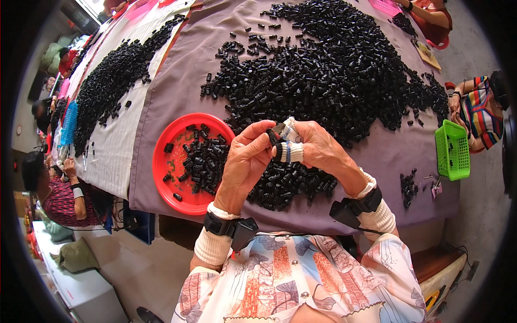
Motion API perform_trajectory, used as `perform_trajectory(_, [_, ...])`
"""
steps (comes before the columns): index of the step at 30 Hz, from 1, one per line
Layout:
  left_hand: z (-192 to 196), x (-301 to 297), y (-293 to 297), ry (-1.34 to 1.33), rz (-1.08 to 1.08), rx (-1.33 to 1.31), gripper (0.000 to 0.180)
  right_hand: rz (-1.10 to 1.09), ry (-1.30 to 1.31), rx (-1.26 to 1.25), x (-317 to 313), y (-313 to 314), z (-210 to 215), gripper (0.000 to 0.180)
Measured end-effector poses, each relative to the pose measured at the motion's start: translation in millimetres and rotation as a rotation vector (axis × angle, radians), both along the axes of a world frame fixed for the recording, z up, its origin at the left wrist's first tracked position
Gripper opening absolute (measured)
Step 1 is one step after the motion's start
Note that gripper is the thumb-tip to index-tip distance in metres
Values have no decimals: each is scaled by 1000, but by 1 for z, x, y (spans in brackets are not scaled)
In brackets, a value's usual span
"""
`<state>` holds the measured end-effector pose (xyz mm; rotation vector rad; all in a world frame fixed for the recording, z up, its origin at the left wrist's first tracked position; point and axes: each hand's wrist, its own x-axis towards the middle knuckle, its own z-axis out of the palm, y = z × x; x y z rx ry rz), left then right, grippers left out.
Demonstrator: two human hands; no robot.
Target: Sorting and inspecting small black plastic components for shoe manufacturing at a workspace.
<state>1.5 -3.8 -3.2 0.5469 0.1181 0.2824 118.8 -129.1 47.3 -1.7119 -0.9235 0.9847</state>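
My left hand [242, 161] pinches a small black plastic part [271, 137] between thumb and fingertips. Close against it, my right hand [322, 146] is closed, with striped cloth covers [291, 152] wrapped round its thumb and a finger. A small flat greyish piece [278, 128] shows at the right fingertips; its kind is hard to make out. Both hands are held over the near edge of a large heap of black plastic parts [318, 75]. Beside my left hand sits a round red tray [163, 141] with a smaller batch of the parts and some tiny scraps in it.
A mauve cloth [177, 86] covers the table. On its right are a green basket [452, 151] and a small cluster of parts [409, 188]. Another black heap [107, 81] lies on pale cloth at left, near a blue basket [69, 123]. Other people sit along both sides.
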Motion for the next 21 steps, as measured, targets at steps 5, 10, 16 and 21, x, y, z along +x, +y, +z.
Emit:
perform_trajectory(5, [1,1,-2,-4,-16,-21,23,0,-79,-1,1,0,-2,43])
perform_trajectory(10, [1,2,0,36,-29,31,24,40,-70,-28,4,0,0,42])
perform_trajectory(16, [2,2,-2,100,14,57,24,50,-88,4,3,0,3,40])
perform_trajectory(21, [2,3,-4,138,27,59,23,68,-151,28,5,1,-9,38])
